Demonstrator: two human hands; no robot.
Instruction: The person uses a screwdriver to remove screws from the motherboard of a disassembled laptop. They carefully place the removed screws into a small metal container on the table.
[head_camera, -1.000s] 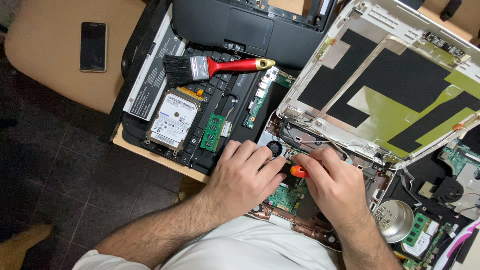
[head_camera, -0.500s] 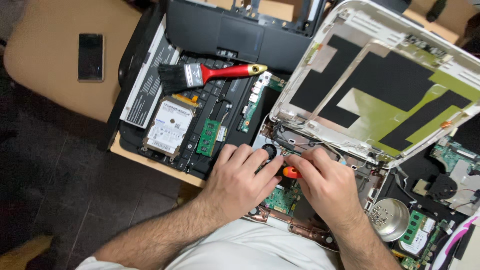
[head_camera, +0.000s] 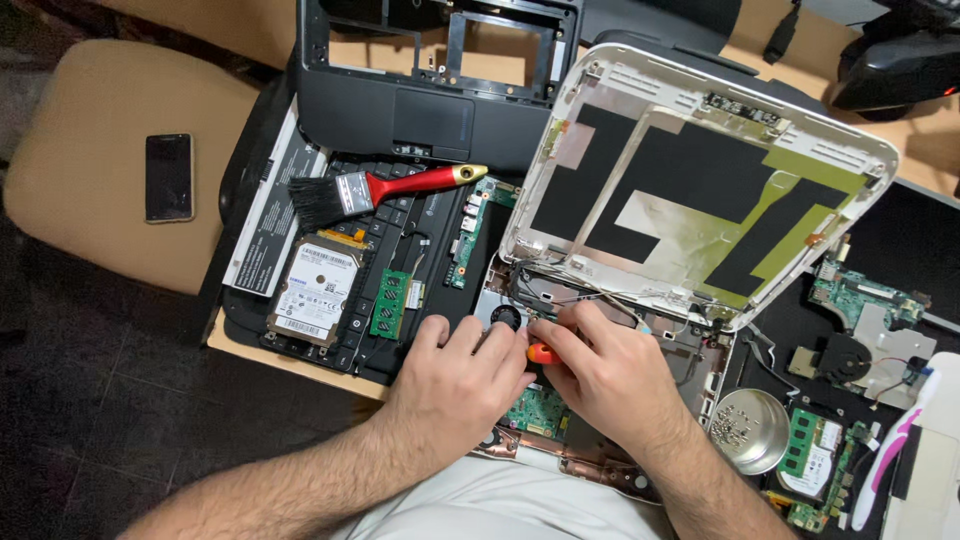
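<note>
A dismantled laptop base (head_camera: 690, 360) lies in front of me, its white lid shell (head_camera: 700, 180) lying open with black and green foil inside. My left hand (head_camera: 455, 385) rests on the base's left corner beside a small round black part (head_camera: 507, 317). My right hand (head_camera: 605, 375) is closed around a small screwdriver with an orange handle (head_camera: 541, 353), held near the hinge area. A green circuit board (head_camera: 535, 410) shows below both hands. The screwdriver's tip is hidden.
A red-handled black brush (head_camera: 385, 190) lies on a keyboard (head_camera: 400, 250), beside a hard drive (head_camera: 315, 290) and a green memory stick (head_camera: 392, 304). A black palmrest frame (head_camera: 440, 110) sits behind. A phone (head_camera: 169, 177) lies on a tan chair. A metal bowl of screws (head_camera: 748, 430) and boards are at right.
The view has shifted slightly, so everything sits a little lower and to the left. Both hands stay at the same spot on the laptop base.
</note>
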